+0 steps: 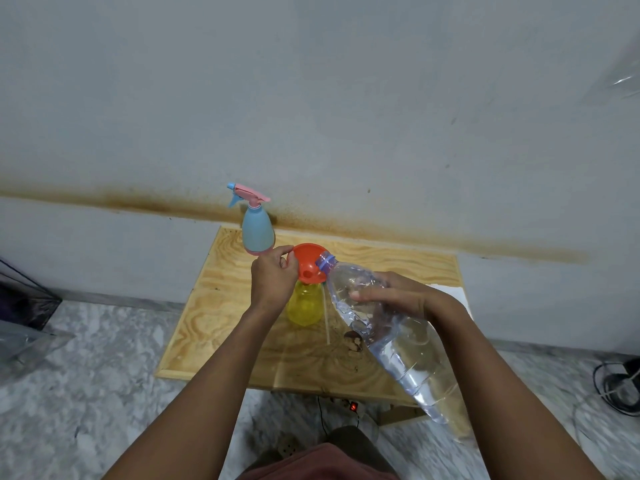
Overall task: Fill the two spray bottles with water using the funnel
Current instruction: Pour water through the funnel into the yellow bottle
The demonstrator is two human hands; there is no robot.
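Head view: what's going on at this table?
A person is set to fill the yellow spray bottle on the table. The left hand pinches the rim of the orange funnel seated in it; the right hand grips a tilted water bottle, mouth over the funnel. The blue spray bottle stands behind, sprayer on.

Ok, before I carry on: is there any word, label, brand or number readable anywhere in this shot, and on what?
No readable text anywhere in this view.
water bottle: clear, no label or print showing.
blue spray bottle, yellow spray bottle, funnel: plain, no markings visible.
red lit switch below the table: too small to show any marking.
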